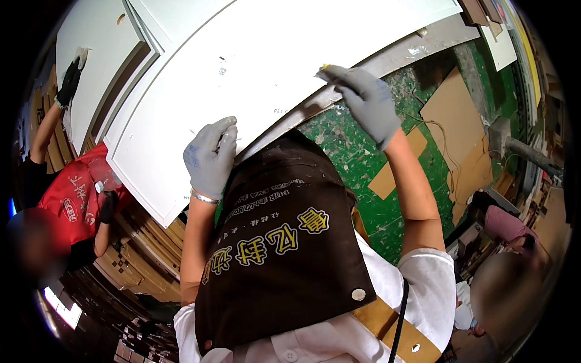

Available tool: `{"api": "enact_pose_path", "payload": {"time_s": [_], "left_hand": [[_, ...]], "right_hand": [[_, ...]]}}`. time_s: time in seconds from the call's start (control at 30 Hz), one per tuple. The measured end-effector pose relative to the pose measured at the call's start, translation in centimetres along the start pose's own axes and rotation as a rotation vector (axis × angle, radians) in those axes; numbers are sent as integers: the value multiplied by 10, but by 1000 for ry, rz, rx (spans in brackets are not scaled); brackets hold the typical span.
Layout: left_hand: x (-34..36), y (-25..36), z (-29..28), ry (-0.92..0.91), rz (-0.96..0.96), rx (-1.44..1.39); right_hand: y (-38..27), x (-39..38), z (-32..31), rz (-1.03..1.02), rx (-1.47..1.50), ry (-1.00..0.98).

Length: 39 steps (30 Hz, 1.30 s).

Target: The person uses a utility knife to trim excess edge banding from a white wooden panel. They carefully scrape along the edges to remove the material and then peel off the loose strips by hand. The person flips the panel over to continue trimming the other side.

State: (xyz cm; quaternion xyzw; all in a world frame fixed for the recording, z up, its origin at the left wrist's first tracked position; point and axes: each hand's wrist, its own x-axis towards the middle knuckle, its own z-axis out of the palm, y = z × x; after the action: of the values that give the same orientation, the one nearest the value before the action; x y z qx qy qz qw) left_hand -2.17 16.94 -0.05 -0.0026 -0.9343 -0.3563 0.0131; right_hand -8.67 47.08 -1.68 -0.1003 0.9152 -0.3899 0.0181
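Observation:
A large white panel (260, 48) lies across the upper middle, its near edge over a greyish ledge (436, 39). My left hand (210, 154), in a grey glove, rests at that edge on the left with curled fingers; what is in them, if anything, is hidden. My right hand (363, 97), also gloved in grey, is closed at the edge farther right, around a small yellow-tipped item (325, 68) too small to name. A dark brown apron (278, 266) covers my front.
At left, a co-worker in a red apron (72, 199) touches another white panel (100, 66); stacked boards (139, 254) are below. A green floor (327, 139) with cardboard (454, 121) lies beneath. A metal pipe (532, 157) and a person in pink (505, 224) are at right.

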Motion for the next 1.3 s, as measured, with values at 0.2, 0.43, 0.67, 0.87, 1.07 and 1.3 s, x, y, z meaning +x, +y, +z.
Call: {"api": "enact_pose_path", "payload": {"time_s": [0.2,0.43,0.67,0.87,1.07,1.3], "left_hand": [[0,-2,-1,-1,20,7],[1,-4,-1,-13,81,87],[1,-3,0,-19,62,63],[0,-3,1,-1,78,70],[2,-2,0,2,81,74],[2,-5,2,25,106,67]], "right_hand": [[4,-1,-2,9,-23,5],[-5,-3,4,13,-36,-42],[5,-5,3,23,23,55],[1,-8,4,-11,4,44],[-3,-4,3,-28,-85,40],[3,1,4,-57,-21,71]]}}
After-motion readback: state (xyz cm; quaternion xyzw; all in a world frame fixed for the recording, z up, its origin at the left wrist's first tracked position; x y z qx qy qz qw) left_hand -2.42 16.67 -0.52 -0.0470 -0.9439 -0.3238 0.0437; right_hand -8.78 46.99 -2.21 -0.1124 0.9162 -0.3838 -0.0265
